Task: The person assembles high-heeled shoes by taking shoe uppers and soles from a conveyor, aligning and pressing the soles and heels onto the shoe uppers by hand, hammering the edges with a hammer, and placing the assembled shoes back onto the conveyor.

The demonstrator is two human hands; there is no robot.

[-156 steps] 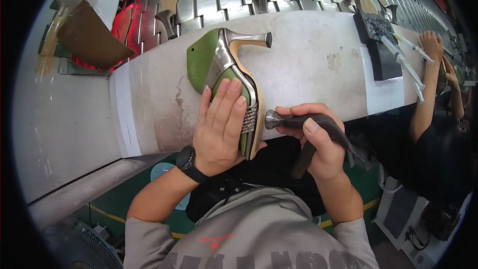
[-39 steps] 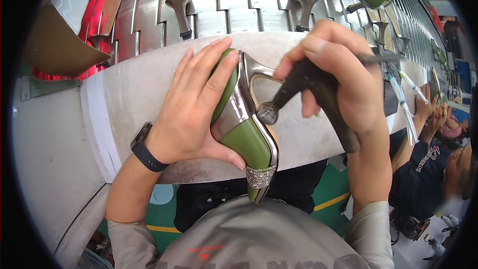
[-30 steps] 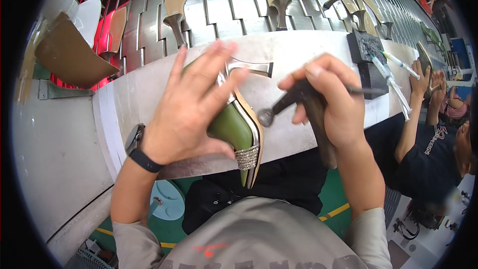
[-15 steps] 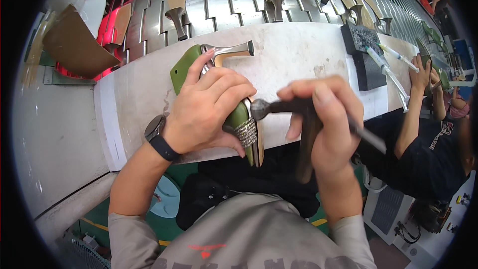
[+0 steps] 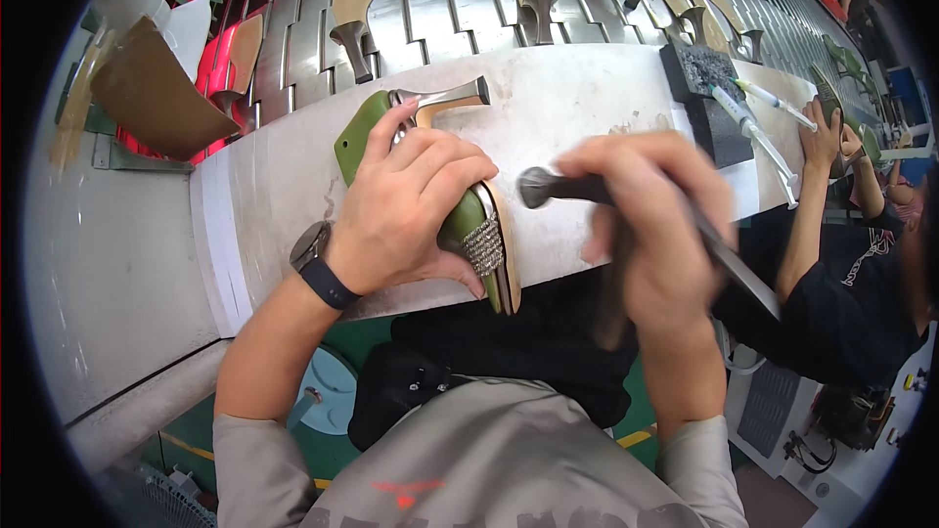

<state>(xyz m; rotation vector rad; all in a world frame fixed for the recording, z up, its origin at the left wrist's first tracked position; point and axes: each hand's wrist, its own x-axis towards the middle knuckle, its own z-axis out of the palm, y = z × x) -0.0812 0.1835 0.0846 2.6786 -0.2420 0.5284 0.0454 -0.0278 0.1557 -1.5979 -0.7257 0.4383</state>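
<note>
At the far left, a curved brown panel point(image 5: 161, 78) is noted beside the worktop point(image 5: 577, 103). Next to the right, a green shoe last point(image 5: 362, 132) is seated inside a high-heeled shoe point(image 5: 484, 240), which is laid on its side on the worktop with its pointed toe directed toward the person and overhanging the near edge. The heel point(image 5: 455, 96), sole point(image 5: 513, 264) and glittering strap point(image 5: 479, 252) are found in place, so assembly is judged well advanced; the last has not yet been taken out, and whether the sole edge is fully seated cannot be determined. The shoe is clamped by the left grip point(image 5: 406, 200): the palm is turned down over the upper, the forefinger is extended toward the heel, the other fingers are bent over the sole side, and the thumb is laid toward the toe. Farther right, a hammer point(image 5: 577, 188) is held with its head facing the sole edge, near but apart from it. The right grip point(image 5: 665, 230) is closed around the hammer, knuckles uppermost, forearm raised from below; motion blur is recorded, so exact finger placement cannot be told. Beyond it, syringes point(image 5: 748, 127) are rested against a black block point(image 5: 706, 103), with a co-worker's hands point(image 5: 822, 142) sighted at the far right.
</note>
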